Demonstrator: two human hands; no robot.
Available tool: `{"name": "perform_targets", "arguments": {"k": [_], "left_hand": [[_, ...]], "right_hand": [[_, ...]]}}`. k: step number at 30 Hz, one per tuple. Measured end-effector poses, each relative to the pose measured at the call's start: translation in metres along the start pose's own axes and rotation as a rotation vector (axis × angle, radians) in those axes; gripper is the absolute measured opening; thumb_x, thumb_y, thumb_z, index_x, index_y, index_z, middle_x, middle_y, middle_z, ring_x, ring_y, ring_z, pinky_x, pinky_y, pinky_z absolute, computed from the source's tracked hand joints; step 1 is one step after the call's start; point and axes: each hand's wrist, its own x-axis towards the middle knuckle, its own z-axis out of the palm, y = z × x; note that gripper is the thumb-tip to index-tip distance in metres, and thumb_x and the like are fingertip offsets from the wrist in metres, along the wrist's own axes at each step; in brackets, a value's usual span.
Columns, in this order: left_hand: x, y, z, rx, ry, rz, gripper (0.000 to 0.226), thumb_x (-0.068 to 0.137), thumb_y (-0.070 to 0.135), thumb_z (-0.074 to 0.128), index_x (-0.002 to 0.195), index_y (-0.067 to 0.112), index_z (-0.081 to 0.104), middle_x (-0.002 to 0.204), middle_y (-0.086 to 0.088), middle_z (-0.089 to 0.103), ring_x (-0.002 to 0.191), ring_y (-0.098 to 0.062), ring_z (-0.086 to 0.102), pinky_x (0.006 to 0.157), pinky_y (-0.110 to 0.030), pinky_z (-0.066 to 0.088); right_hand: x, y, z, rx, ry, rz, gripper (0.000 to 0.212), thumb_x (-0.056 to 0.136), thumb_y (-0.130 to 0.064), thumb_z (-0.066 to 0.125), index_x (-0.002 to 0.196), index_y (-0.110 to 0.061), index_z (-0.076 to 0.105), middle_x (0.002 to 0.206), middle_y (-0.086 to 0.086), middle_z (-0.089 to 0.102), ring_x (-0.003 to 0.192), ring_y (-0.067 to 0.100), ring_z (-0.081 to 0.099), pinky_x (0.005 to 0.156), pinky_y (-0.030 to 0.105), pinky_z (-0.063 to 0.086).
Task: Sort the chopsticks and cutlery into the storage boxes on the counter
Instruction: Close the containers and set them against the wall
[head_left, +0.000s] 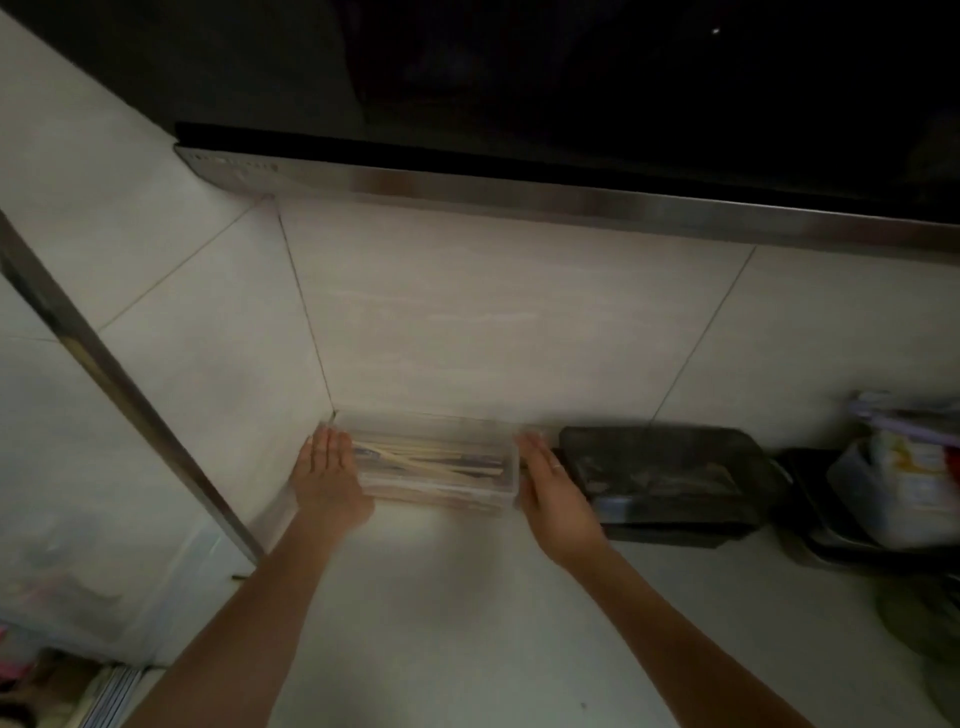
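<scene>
Head view looks down at a pale table (467, 597) in a dim kitchen corner. A clear box (441, 467) sits at the back of the table, pushed right into the corner where two tiled walls (493, 322) meet. Inside the clear box lie chopsticks (441, 465), some light and some dark. They lie flat and cross over each other a little.

Both arms reach forward to the box. The left hand (330, 480) is pressed flat against the left end of the box, fingers straight and close together, pointing at the wall. The right hand (553, 491) is flat against the right end in the same way, with a ring on one finger. So each grip is spread flat, not curled, and the box is squeezed between the two palms. The box looks like it rests on the table, but it is too blurry to be sure.

Just to the right of the box, near the right hand, sits a dark box (660, 478) with a dark lid on it. Farther right is a dark tray (810, 525) with a pale plastic jug (898, 483) in it. A big dark hood (519, 104) with a shiny metal edge hangs above. At the far left stands a tall metal strip (119, 374).
</scene>
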Motion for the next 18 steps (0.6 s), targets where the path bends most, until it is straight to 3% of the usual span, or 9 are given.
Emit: {"name": "perform_targets", "arguments": {"k": [2, 6, 8, 11, 14, 15, 16, 18], "left_hand": [[-0.008, 0.013, -0.001, -0.104, 0.028, 0.054, 0.092, 0.085, 0.049, 0.045, 0.150, 0.008, -0.006, 0.158, -0.012, -0.010, 0.145, -0.026, -0.017, 0.110, -0.040, -0.025], [-0.028, 0.062, -0.013, -0.311, 0.103, 0.349, 0.090, 0.087, 0.041, 0.051, 0.151, 0.019, -0.008, 0.158, -0.005, -0.014, 0.146, -0.021, -0.014, 0.114, -0.035, -0.014], [-0.032, 0.087, -0.018, -0.372, 0.146, 0.486, 0.087, 0.085, 0.037, 0.054, 0.151, 0.021, 0.000, 0.158, -0.003, -0.009, 0.147, -0.021, -0.009, 0.113, -0.031, -0.013], [-0.035, 0.118, -0.020, -0.361, 0.109, 0.635, 0.088, 0.081, 0.042, 0.054, 0.152, 0.021, 0.005, 0.160, -0.001, -0.002, 0.146, -0.017, -0.010, 0.116, -0.034, -0.012], [-0.039, 0.145, -0.019, -0.468, 0.167, 0.747, 0.098, 0.071, 0.061, 0.045, 0.152, 0.021, 0.008, 0.158, -0.004, 0.016, 0.144, -0.017, -0.002, 0.117, -0.049, 0.017], [-0.041, 0.154, -0.021, -0.489, 0.158, 0.777, 0.103, 0.070, 0.062, 0.051, 0.152, 0.022, 0.003, 0.158, -0.006, 0.015, 0.145, -0.019, -0.001, 0.117, -0.048, 0.017], [-0.044, 0.163, -0.025, -0.491, 0.107, 0.789, 0.111, 0.070, 0.064, 0.059, 0.151, 0.025, -0.005, 0.159, -0.007, 0.007, 0.146, -0.021, -0.004, 0.119, -0.045, 0.011], [-0.053, 0.181, -0.032, -0.482, -0.021, 0.749, 0.122, 0.066, 0.070, 0.065, 0.149, 0.029, -0.015, 0.159, -0.011, -0.005, 0.146, -0.025, -0.009, 0.120, -0.036, -0.001]], "right_hand": [[-0.022, 0.000, -0.003, 0.081, 0.041, -0.034, 0.046, 0.096, -0.015, 0.043, 0.142, -0.018, 0.038, 0.144, 0.005, 0.043, 0.129, 0.019, 0.044, 0.101, 0.019, 0.033], [-0.031, 0.001, 0.008, 0.263, -0.077, -0.031, 0.045, 0.089, -0.011, 0.041, 0.132, -0.023, 0.047, 0.134, 0.002, 0.052, 0.119, 0.010, 0.050, 0.100, 0.022, 0.039], [-0.022, 0.000, 0.007, 0.321, -0.048, 0.034, 0.042, 0.085, -0.002, 0.041, 0.121, -0.018, 0.057, 0.116, 0.002, 0.062, 0.101, 0.007, 0.057, 0.089, 0.020, 0.042], [-0.022, -0.006, -0.006, 0.381, 0.044, 0.061, 0.034, 0.080, 0.003, 0.045, 0.091, -0.020, 0.068, 0.084, -0.012, 0.067, 0.079, 0.005, 0.063, 0.074, 0.025, 0.052], [-0.031, -0.009, -0.031, 0.605, 0.055, 0.152, 0.036, 0.082, 0.012, 0.045, 0.077, -0.015, 0.069, 0.067, -0.005, 0.068, 0.062, 0.012, 0.064, 0.060, 0.024, 0.053], [-0.035, -0.005, -0.040, 0.701, 0.056, 0.206, 0.034, 0.084, 0.014, 0.045, 0.079, -0.009, 0.069, 0.066, 0.000, 0.068, 0.059, 0.015, 0.064, 0.057, 0.024, 0.053], [-0.039, 0.003, -0.052, 0.765, 0.099, 0.281, 0.031, 0.086, 0.014, 0.044, 0.082, -0.004, 0.069, 0.065, 0.005, 0.068, 0.057, 0.017, 0.064, 0.055, 0.023, 0.053], [-0.049, 0.030, -0.076, 0.707, 0.362, 0.419, 0.025, 0.088, 0.012, 0.045, 0.091, -0.001, 0.067, 0.070, 0.009, 0.067, 0.062, 0.020, 0.065, 0.056, 0.019, 0.052]]}}
